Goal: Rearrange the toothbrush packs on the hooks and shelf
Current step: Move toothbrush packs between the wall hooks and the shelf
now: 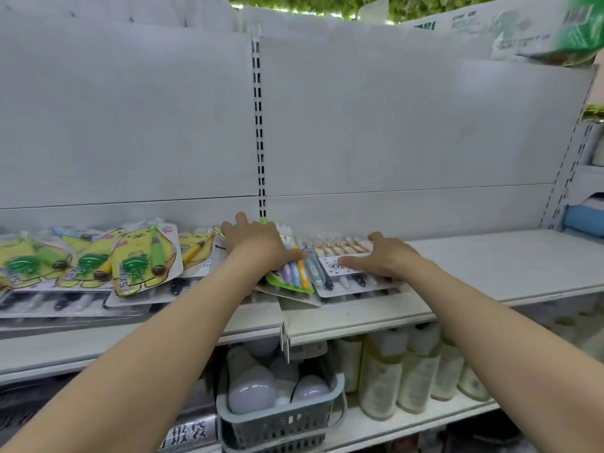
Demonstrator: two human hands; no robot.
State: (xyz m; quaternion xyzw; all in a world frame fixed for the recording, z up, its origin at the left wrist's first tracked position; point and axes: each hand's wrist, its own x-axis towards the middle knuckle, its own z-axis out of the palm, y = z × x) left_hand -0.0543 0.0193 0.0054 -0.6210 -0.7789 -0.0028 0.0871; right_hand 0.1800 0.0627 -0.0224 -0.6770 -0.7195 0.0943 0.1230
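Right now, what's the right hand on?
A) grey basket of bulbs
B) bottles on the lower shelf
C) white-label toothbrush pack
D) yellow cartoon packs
C: the right hand lies palm down with its fingers across the white-label toothbrush pack on the shelf, well clear of the other three.

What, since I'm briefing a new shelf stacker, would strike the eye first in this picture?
Two bare hands reach to the middle of the white shelf: the left hand rests on a green-backed pack of pastel toothbrushes, the right hand lies flat on a white-carded toothbrush pack beside it. Left of them lie yellow cartoon toothbrush packs; below stands a grey plastic basket of white light bulbs.
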